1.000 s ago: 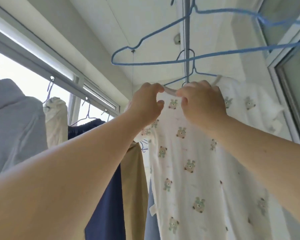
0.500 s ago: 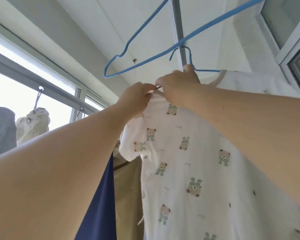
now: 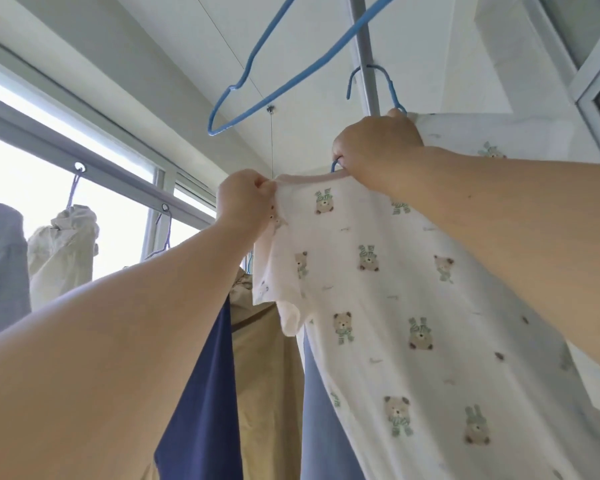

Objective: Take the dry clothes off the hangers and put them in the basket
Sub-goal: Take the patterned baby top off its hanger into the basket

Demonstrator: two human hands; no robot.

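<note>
White sloped ceiling (image 3: 309,36) overhead — a thin wire (image 3: 272,143) drops from a small fitting on it. Left of the wire, a wide window (image 3: 49,188) with grey frame, blown-out daylight behind. Right of the wire, a grey vertical pole (image 3: 364,53); further right, another window frame (image 3: 593,74).

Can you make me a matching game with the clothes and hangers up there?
Things:
1. bear shirt
2. empty blue hanger
3. navy cloth
4. cream bundle

Where or how:
A. hangs by the window
B. held by both hands
C. carries no clothes
D. below the left arm

Pairs: 1-B, 2-C, 3-D, 4-A. The left hand pinches the shirt's shoulder; the right hand grips its collar.
</note>
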